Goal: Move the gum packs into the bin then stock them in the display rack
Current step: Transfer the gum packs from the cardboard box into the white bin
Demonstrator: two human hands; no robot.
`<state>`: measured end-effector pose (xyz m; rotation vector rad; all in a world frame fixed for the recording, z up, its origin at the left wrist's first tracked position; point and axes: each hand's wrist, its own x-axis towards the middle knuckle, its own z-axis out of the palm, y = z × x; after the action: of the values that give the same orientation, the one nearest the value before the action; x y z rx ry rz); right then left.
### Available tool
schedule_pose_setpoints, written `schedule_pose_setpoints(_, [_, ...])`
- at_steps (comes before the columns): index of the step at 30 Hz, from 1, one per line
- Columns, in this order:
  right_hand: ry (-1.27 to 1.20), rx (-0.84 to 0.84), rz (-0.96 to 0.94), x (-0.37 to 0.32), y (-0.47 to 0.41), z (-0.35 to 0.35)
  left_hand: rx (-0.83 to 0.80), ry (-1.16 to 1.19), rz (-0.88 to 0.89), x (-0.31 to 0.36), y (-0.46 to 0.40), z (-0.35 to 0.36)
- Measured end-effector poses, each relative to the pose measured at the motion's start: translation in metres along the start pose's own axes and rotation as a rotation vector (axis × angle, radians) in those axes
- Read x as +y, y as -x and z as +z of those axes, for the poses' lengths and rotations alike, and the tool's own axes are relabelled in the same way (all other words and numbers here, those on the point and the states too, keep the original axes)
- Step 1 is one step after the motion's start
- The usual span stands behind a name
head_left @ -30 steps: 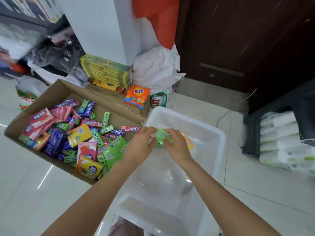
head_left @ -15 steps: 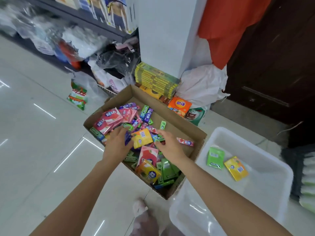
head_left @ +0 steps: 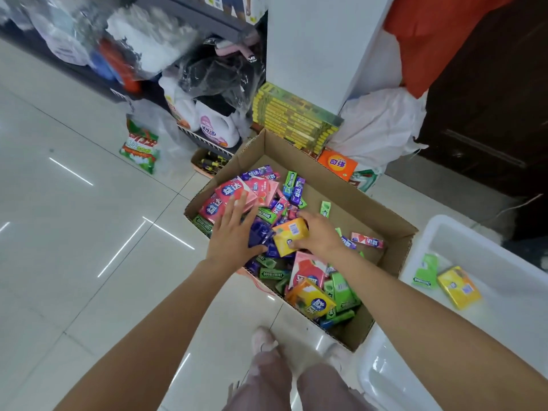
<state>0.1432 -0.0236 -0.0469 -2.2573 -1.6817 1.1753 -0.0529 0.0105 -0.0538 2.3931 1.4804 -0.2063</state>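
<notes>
Right hand [head_left: 318, 234] — grip closed on a yellow-orange gum pack [head_left: 290, 237], thumb curled at its lower edge. Left hand [head_left: 234, 232] — fingers spread and straight, laid flat over the purple packs [head_left: 259, 235] and reaching the pink packs [head_left: 237, 192]. Both are held inside the cardboard box [head_left: 350, 197], where mixed gum packs are heaped. White bin [head_left: 427, 232] is set on the floor just right of the box; a green pack [head_left: 425, 271] and a yellow pack [head_left: 458, 287] are lying in it.
</notes>
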Motion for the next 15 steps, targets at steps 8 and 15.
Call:
schedule_pose_setpoints(8, [-0.208,0.136,0.107,-0.006,0.001,-0.016,0.087,0.038,0.009,-0.006,0.003,-0.003])
schedule_pose_setpoints(15, [-0.439,0.326,0.113,-0.015,0.008,-0.022,0.132,0.148,-0.145,-0.019,-0.020,-0.018])
